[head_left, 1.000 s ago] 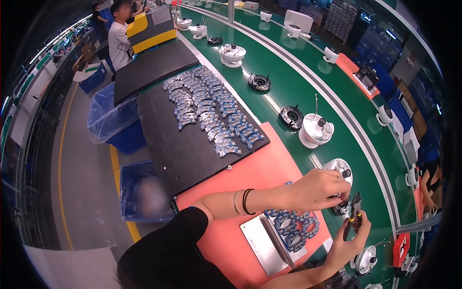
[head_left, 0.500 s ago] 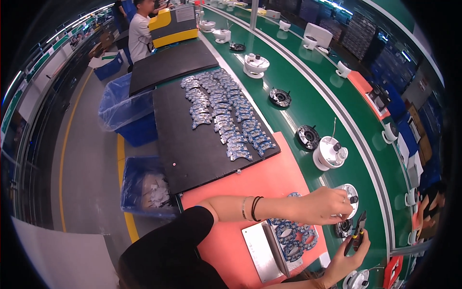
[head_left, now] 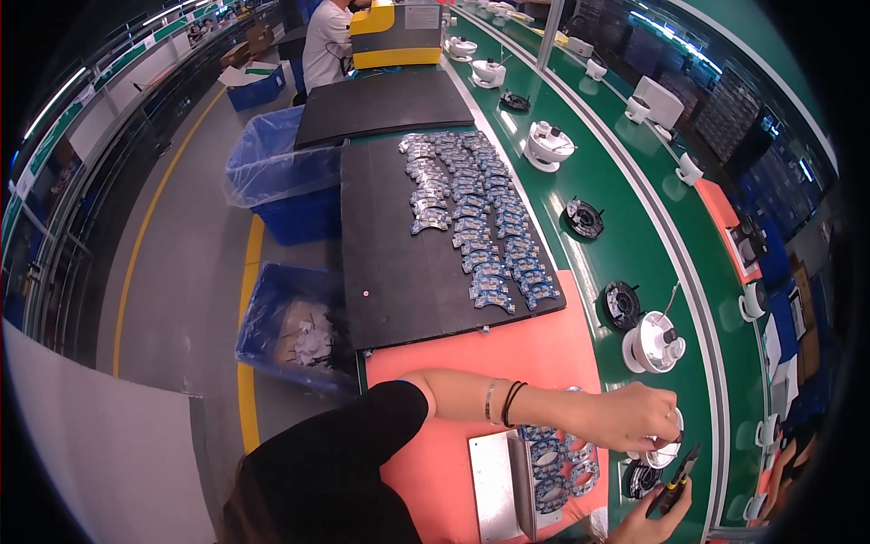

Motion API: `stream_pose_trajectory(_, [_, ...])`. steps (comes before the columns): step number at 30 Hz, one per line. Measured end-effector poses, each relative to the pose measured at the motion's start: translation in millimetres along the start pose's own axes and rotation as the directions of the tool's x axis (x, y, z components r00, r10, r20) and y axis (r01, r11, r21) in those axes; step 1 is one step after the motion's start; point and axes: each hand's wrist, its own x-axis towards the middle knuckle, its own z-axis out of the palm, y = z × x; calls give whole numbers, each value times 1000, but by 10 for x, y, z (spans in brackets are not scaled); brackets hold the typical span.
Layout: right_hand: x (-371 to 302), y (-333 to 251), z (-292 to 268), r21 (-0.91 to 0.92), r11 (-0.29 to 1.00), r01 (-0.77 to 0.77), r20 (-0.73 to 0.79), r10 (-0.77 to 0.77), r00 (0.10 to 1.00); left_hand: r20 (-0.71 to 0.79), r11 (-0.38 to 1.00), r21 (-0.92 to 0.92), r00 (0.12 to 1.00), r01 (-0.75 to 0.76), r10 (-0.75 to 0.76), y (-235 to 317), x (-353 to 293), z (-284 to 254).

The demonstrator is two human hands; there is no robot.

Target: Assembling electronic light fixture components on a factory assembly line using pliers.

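My left hand reaches over the green conveyor belt, its fingers pinched together at a round white housing. What the fingertips hold is hidden by the hand. Closer to me, my right hand is wrapped round pliers with black and yellow handles, their jaws pointing up beside the housing. A round black part sits on the belt between the hands. Under my left forearm, blue ring-shaped circuit boards stand by a bent metal plate on the pink mat.
Rows of curved blue circuit boards lie on a black board. Farther along the belt are another white housing and a black round part. Blue bins stand left. A person is beside a yellow machine.
The view has swung, shifting the scene rightward in the picture. Parts on the belt have come nearer to me. My right hand with the pliers is lower; my left hand stays at the white housing.
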Motion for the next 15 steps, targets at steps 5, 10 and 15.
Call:
stream_pose_trajectory(5, [7,45,-17,13,1000,-12,-2,13,1000,42,1000,15,999,-6,5,1,-4,-14])
stream_pose_trajectory(10, [5,70,-26,2,1000,-13,-3,13,1000,4,1000,8,1000,-13,13,-8,8,24])
stream_pose_trajectory(15, [3,76,14,70,996,-53,-12,54,998,-63,999,29,997,-30,32,-50,0,34])
